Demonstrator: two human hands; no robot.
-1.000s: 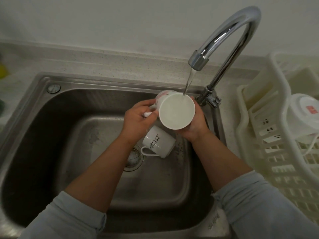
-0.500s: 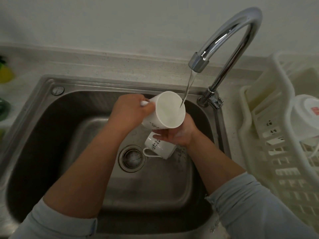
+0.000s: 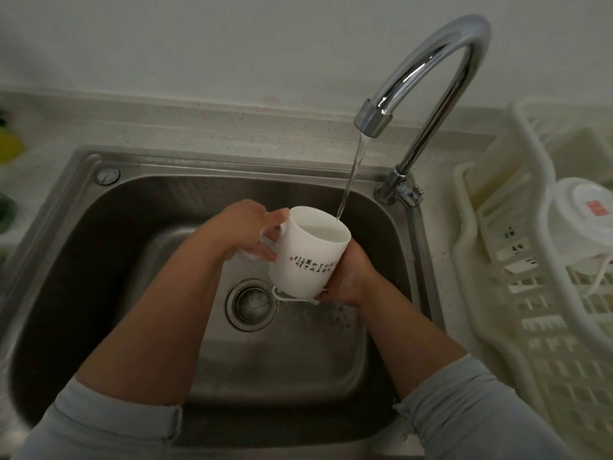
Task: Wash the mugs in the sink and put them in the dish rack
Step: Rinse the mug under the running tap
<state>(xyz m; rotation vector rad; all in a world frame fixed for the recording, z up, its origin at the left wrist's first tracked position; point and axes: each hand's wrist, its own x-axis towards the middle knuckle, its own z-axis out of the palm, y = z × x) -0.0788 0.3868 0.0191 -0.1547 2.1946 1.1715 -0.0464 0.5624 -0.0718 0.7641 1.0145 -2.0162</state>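
The wet mug point(image 3: 310, 257), its handle gripped by the left hand point(image 3: 243, 232) and its side clasped by the right hand point(image 3: 351, 277), could slip onto what seems a second mug point(image 3: 288, 296) beneath.

Place: a kitchen, at the washing-up corner.
Basin: steel sink point(image 3: 66, 210) with a drain point(image 3: 252, 303), set into a speckled desk point(image 3: 232, 127).
Water: curved chrome tap point(image 3: 431, 61), running.
Drying: white plastic dish rack point(image 3: 530, 327) just beside the sink.

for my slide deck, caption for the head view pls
Left hand and right hand hold a white mug under the running faucet over the sink.
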